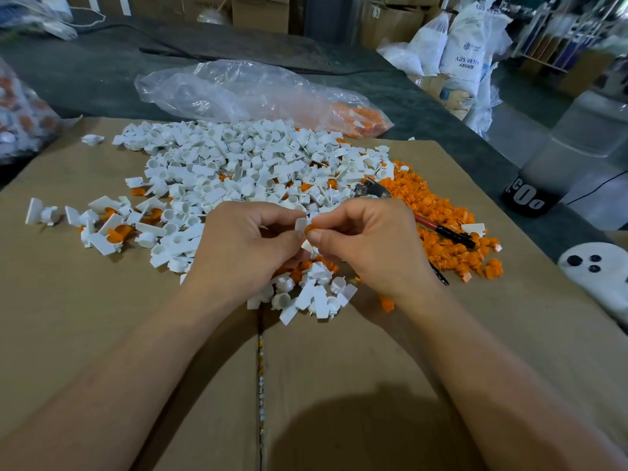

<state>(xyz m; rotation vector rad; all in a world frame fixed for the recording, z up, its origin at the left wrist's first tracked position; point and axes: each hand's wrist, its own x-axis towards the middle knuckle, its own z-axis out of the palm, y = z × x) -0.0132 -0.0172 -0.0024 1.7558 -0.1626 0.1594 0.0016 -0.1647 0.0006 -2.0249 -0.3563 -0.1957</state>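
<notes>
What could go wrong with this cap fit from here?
1. The orange cap is pinched only at the fingertips of the right hand against the white piece in the left hand; it may slip and drop into the mixed pile below, hard to find again.
2. The red-handled tool lies close by the right hand; a sweep could scatter the loose orange caps.
</notes>
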